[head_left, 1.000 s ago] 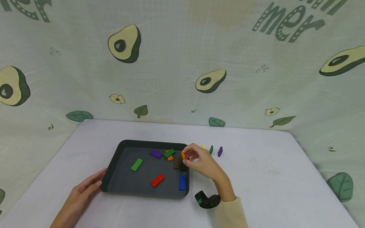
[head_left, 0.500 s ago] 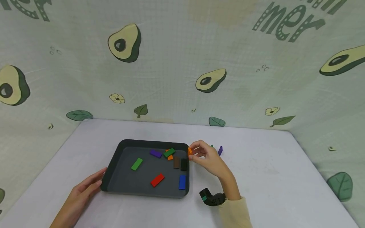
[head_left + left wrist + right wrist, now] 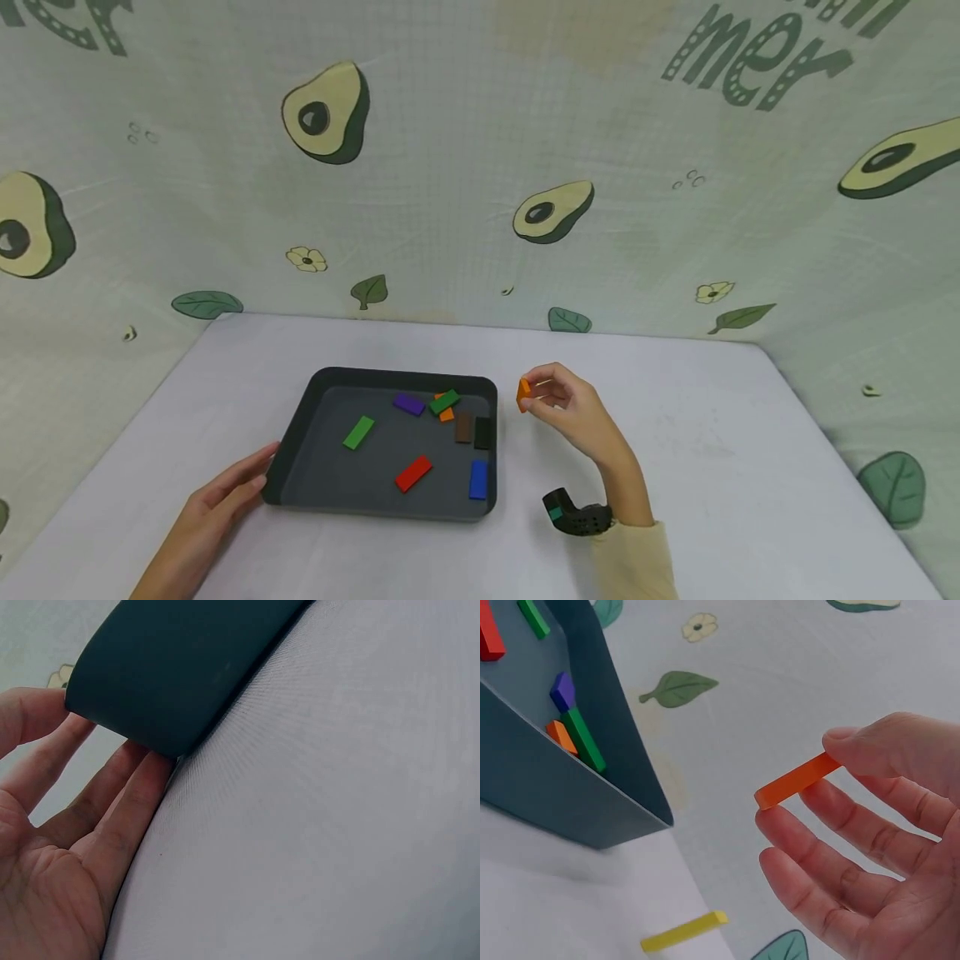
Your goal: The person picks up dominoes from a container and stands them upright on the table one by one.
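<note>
My right hand (image 3: pixel 573 410) pinches an orange block (image 3: pixel 522 394) between thumb and fingers, above the table just right of the tray's right wall. In the right wrist view the block (image 3: pixel 799 780) is a flat, domino-like bar, held at its end by the thumb with fingertips beneath. My left hand (image 3: pixel 225 500) touches the outside of the dark grey tray (image 3: pixel 288 450) at its left wall, near the front corner. The left wrist view shows nearly straight fingers (image 3: pixel 124 817) against the tray's outer side. Inside the tray lie a red block (image 3: pixel 413 473), a blue block (image 3: pixel 478 480) and several others.
A light green block (image 3: pixel 358 432), a purple block (image 3: pixel 409 405), a brown block (image 3: pixel 464 427) and a black block (image 3: pixel 482 433) lie apart in the tray. A dark green block (image 3: pixel 444 402) rests across an orange one. Outside stands a yellow block (image 3: pixel 684 931).
My right hand has carried the orange block rightward from over the tray to beyond its right wall. It now hides the small blocks seen earlier behind it. The left hand stays at the tray.
</note>
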